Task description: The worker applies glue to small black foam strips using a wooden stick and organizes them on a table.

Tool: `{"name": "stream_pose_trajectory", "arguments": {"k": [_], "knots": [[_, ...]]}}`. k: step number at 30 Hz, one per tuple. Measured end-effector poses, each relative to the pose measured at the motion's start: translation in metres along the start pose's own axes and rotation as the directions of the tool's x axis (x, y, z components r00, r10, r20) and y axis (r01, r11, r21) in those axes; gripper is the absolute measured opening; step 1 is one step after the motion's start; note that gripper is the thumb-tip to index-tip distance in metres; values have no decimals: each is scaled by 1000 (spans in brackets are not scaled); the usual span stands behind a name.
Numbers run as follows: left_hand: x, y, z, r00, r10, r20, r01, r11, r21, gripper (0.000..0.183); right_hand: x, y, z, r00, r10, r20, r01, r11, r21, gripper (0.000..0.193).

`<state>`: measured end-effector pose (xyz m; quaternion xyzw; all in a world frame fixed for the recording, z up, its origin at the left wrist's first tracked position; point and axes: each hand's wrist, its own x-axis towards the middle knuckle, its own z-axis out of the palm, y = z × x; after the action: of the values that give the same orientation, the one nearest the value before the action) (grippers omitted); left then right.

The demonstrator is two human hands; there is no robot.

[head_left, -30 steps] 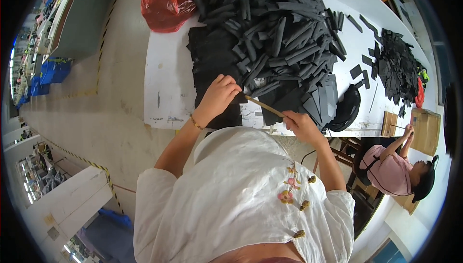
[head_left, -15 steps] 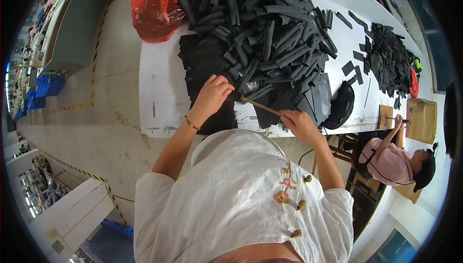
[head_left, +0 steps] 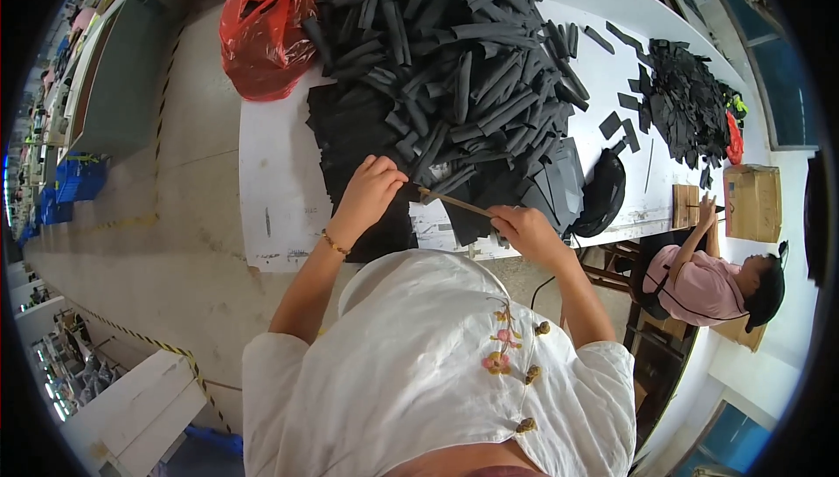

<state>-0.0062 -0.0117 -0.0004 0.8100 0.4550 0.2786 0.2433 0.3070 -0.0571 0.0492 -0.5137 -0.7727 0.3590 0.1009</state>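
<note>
My right hand (head_left: 528, 232) is closed round one end of a thin brown stick (head_left: 461, 204), which slants up and left toward my other hand. My left hand (head_left: 370, 195) has its fingers pinched together at the stick's far end, over black material; what is between the fingertips is hidden. Under and beyond it lies a stack of flat black sheets (head_left: 350, 132). A large heap of curled black strips (head_left: 472, 83) rises just past both hands on the white table (head_left: 275, 180).
A red plastic bag (head_left: 269, 31) sits at the table's far left. To the right are grey sheets (head_left: 559, 184), a black rounded item (head_left: 603, 193) and a second heap of black pieces (head_left: 689, 101). Another person (head_left: 703, 280) sits at the right, near a cardboard box (head_left: 753, 203).
The whole view has shifted slightly, so the table appears lower and further left. My hands and the stick keep nearly the same places over the table. The other person's hands moved a little.
</note>
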Motion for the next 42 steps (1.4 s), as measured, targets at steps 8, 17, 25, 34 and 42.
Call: {"name": "stream_pose_trajectory", "arguments": {"k": [8, 17, 25, 34, 42], "knots": [[5, 19, 15, 998, 50, 41, -52, 998, 41, 6, 19, 8, 47, 997, -69, -16, 69, 998, -9, 30], [11, 48, 12, 744, -251, -620, 46, 944, -328, 46, 52, -15, 92, 991, 112, -71, -22, 671, 742, 9], [9, 1, 48, 729, -647, 225, 61, -265, -962, 23, 74, -49, 94, 998, 52, 19, -53, 782, 621, 35], [-1, -73, 44, 780, -592, 204, -64, -399, -915, 23, -346, 60, -514, -410, -147, -900, 554, 745, -373, 45], [38, -10, 26, 780, -552, 295, 120, -330, -936, 25, -194, -3, -455, -2, 554, -832, -317, 789, 526, 40]]}}
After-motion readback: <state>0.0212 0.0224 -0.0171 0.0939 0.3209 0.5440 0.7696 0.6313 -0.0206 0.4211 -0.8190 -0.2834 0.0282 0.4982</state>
